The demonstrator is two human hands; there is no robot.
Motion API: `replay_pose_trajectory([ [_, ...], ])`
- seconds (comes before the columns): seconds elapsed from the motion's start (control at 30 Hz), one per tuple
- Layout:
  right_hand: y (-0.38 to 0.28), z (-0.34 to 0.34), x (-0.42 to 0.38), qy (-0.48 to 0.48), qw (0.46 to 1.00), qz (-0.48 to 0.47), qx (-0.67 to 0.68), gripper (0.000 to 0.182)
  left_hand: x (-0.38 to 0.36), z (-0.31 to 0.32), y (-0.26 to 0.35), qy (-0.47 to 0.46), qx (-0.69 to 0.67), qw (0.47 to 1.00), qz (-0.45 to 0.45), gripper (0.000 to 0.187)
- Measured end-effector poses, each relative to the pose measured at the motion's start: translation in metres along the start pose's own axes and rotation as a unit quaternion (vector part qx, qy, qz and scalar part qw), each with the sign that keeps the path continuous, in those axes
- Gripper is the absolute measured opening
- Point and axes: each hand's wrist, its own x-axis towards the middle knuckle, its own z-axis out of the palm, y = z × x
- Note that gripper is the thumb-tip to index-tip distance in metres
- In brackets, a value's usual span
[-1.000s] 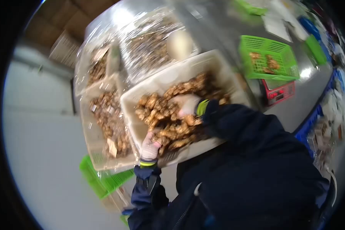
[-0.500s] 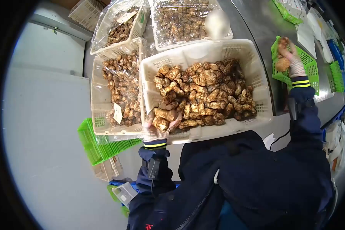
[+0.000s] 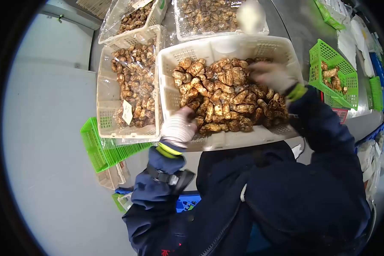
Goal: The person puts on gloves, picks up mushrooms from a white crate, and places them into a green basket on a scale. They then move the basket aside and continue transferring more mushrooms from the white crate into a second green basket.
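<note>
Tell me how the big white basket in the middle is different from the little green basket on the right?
The white basket is much bigger than the green basket. The white basket is heaped with brown mushrooms; the green basket holds only a few. Both gloved hands, the left hand and the right hand, are in the white basket; none is in the green basket. Both baskets are plastic with mesh walls.

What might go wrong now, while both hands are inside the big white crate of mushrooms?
1. The white crate appears to overhang the counter edge toward the person; pressing from the left hand near its front rim might tip it.
2. The right hand is blurred, so it moves fast; it may bruise the heaped mushrooms or knock some out.
</note>
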Motion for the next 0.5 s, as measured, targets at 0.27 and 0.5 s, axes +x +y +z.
replay_pose_trajectory([
  [0.27,-0.015,0.119,0.073,-0.158,0.921,0.091,-0.345,0.051,0.028,0.068,0.003,-0.144,0.281,0.943,-0.108,0.026],
  [0.5,-0.007,0.093,0.071,-0.159,0.959,0.163,-0.167,0.054,0.028,0.064,-0.012,-0.192,0.264,0.945,-0.032,0.03],
])
